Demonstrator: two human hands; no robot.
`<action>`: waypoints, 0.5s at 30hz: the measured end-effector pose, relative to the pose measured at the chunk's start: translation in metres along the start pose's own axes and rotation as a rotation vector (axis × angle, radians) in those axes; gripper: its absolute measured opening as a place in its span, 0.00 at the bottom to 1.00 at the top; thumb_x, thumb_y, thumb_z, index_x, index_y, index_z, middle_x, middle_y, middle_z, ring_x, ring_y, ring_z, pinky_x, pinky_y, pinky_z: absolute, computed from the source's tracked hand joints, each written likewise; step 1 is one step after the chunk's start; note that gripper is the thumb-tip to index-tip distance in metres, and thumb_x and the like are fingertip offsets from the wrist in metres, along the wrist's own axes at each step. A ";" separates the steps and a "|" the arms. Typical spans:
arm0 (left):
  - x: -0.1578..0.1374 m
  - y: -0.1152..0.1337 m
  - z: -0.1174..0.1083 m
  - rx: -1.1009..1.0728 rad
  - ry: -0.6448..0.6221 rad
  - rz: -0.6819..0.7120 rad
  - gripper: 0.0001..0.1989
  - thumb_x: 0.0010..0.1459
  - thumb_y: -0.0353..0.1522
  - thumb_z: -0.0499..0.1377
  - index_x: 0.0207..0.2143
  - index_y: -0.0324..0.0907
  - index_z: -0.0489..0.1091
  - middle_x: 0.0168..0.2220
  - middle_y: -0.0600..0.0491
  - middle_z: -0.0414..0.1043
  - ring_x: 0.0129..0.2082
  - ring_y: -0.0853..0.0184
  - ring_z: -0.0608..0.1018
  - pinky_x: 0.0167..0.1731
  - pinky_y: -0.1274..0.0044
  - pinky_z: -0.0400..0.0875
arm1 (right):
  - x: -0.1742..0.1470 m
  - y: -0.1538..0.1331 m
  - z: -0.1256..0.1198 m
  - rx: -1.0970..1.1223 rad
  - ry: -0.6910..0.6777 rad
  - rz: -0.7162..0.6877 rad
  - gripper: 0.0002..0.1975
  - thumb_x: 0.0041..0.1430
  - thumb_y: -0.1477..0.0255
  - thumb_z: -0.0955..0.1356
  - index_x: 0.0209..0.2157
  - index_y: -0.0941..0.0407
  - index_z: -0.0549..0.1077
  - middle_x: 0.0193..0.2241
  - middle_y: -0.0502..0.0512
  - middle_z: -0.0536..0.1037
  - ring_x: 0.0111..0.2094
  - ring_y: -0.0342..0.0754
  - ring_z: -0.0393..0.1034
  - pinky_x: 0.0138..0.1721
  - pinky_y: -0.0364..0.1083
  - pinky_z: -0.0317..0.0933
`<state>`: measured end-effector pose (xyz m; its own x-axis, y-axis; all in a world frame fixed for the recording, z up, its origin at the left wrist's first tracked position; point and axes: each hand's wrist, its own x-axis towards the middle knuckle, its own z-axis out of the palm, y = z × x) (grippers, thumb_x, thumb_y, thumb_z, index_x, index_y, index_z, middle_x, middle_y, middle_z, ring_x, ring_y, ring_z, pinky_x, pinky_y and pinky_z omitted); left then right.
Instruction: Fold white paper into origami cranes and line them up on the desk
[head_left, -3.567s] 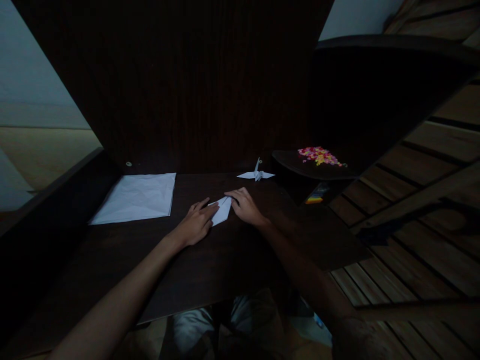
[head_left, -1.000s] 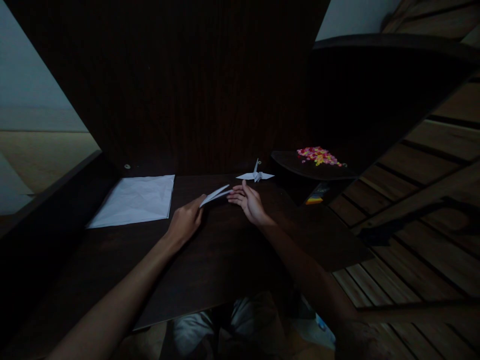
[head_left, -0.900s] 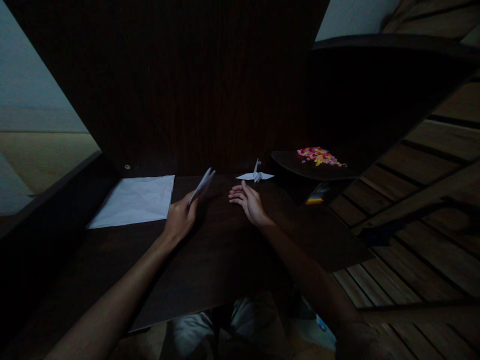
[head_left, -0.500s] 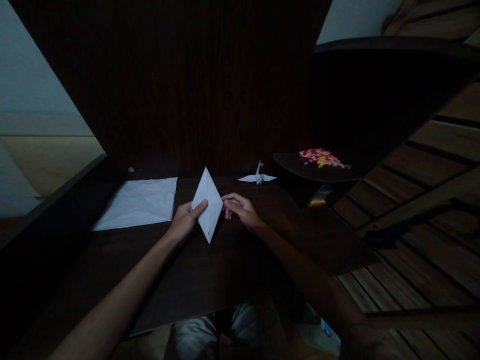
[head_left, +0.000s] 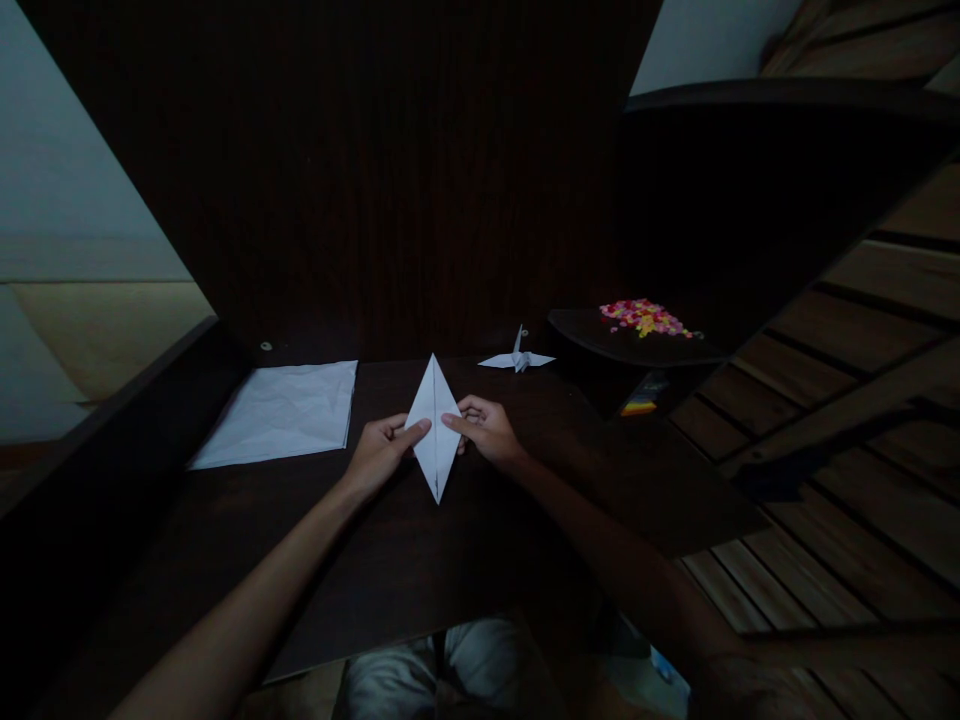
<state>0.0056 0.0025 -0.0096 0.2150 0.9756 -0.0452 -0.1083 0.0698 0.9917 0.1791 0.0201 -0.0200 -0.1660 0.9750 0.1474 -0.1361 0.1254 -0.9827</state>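
Note:
A white folded paper diamond point(head_left: 435, 455) is held upright over the dark desk, with a crease or slit running down its middle from tip to tip. My left hand point(head_left: 381, 448) grips its left corner, thumb on the front face and fingers behind. On the right corner my right hand point(head_left: 486, 432) pinches the paper the same way, thumb in front. The fingers behind the paper are partly hidden. Beyond my right hand, a finished-looking origami crane point(head_left: 519, 361) with spread wings sits near the back of the desk.
White paper sheets point(head_left: 281, 415) lie stacked at the left of the desk point(head_left: 337, 570). A low corner shelf point(head_left: 581, 335) on the right bears a heap of small pink, red and yellow pieces point(head_left: 646, 317). Under it is a yellow-edged item point(head_left: 639, 407). A raised side panel point(head_left: 112, 410) borders the left.
My right hand has closed on the diamond's right corner; before, its fingers were loose beside it. The diamond has shifted slightly right and toward me, and its centre line now shows more darkly.

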 end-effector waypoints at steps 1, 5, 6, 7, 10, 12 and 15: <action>-0.001 0.000 0.000 0.007 0.004 0.002 0.19 0.44 0.42 0.68 0.33 0.35 0.76 0.30 0.48 0.79 0.28 0.64 0.77 0.30 0.77 0.69 | -0.001 0.001 0.002 0.009 -0.003 0.011 0.17 0.41 0.62 0.75 0.24 0.59 0.69 0.16 0.47 0.72 0.13 0.39 0.65 0.13 0.39 0.61; -0.004 -0.002 -0.001 -0.001 0.009 0.002 0.19 0.43 0.40 0.69 0.34 0.36 0.76 0.30 0.49 0.79 0.27 0.66 0.77 0.29 0.78 0.69 | -0.004 0.002 0.007 0.051 -0.045 0.048 0.17 0.40 0.63 0.75 0.24 0.59 0.69 0.16 0.46 0.72 0.13 0.40 0.66 0.13 0.39 0.62; -0.005 -0.003 -0.001 -0.005 0.007 0.005 0.18 0.43 0.39 0.69 0.34 0.36 0.76 0.30 0.49 0.79 0.27 0.66 0.77 0.29 0.78 0.69 | -0.005 0.002 0.007 0.063 -0.060 0.051 0.17 0.41 0.62 0.75 0.25 0.59 0.69 0.16 0.46 0.73 0.13 0.41 0.67 0.13 0.40 0.63; -0.005 -0.003 -0.002 -0.013 0.002 0.006 0.18 0.43 0.39 0.69 0.33 0.36 0.76 0.30 0.49 0.79 0.27 0.66 0.77 0.29 0.78 0.69 | -0.006 0.001 0.007 0.075 -0.076 0.055 0.17 0.42 0.61 0.74 0.25 0.59 0.69 0.16 0.47 0.73 0.14 0.42 0.67 0.14 0.40 0.63; -0.005 -0.003 -0.003 -0.052 0.002 0.000 0.17 0.45 0.40 0.68 0.34 0.36 0.76 0.30 0.49 0.79 0.27 0.67 0.77 0.29 0.78 0.69 | -0.007 0.001 0.003 0.138 -0.154 0.075 0.16 0.47 0.59 0.72 0.26 0.59 0.70 0.16 0.49 0.73 0.14 0.43 0.68 0.16 0.41 0.65; -0.004 -0.003 -0.003 -0.079 0.011 -0.004 0.18 0.46 0.41 0.67 0.34 0.35 0.76 0.30 0.48 0.78 0.27 0.66 0.77 0.30 0.77 0.69 | -0.007 0.001 0.000 0.173 -0.202 0.075 0.17 0.48 0.58 0.71 0.27 0.60 0.71 0.18 0.50 0.74 0.16 0.43 0.69 0.17 0.42 0.66; -0.004 -0.002 -0.002 -0.090 0.029 0.001 0.20 0.45 0.42 0.67 0.34 0.34 0.75 0.30 0.47 0.78 0.27 0.66 0.77 0.29 0.77 0.69 | -0.007 0.003 -0.003 0.163 -0.237 0.050 0.17 0.49 0.60 0.72 0.29 0.60 0.72 0.19 0.50 0.73 0.16 0.43 0.69 0.17 0.41 0.64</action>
<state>0.0028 -0.0008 -0.0114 0.1865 0.9812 -0.0493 -0.1955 0.0862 0.9769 0.1828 0.0143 -0.0242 -0.3970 0.9071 0.1399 -0.2736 0.0285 -0.9614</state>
